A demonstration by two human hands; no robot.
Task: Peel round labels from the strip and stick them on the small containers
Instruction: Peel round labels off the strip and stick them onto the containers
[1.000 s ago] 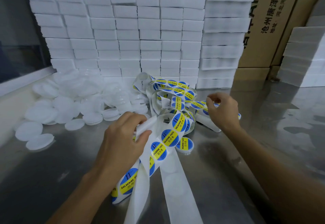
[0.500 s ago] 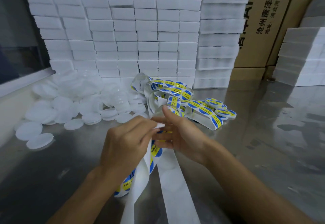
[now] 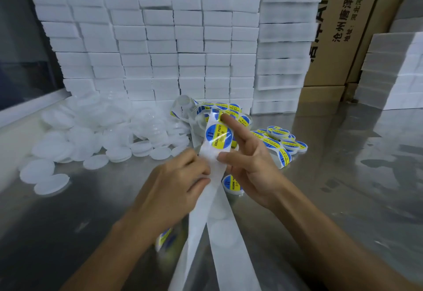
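A white backing strip (image 3: 206,201) carrying round blue-and-yellow labels runs from a tangled heap at the table's middle down toward me. My left hand (image 3: 174,183) pinches the strip's edge just below one label (image 3: 218,135). My right hand (image 3: 249,160) holds the strip from the right, thumb on the paper below that label and index finger stretched up beside it. A pile of small white round containers (image 3: 100,135) lies at the left. Several labelled containers (image 3: 282,141) sit to the right of my hands, and one more (image 3: 232,182) lies under my right palm.
A wall of stacked white foam blocks (image 3: 160,46) stands behind the work area, with further stacks (image 3: 393,71) at the right and cardboard boxes (image 3: 332,27) behind. The steel table (image 3: 354,187) shows bare metal at the right. Empty strip tails (image 3: 231,245) hang toward me.
My right hand came back from the labelled containers to the strip. Both hands then raised the strip, so one label now faces me with my right index finger extended beside it.
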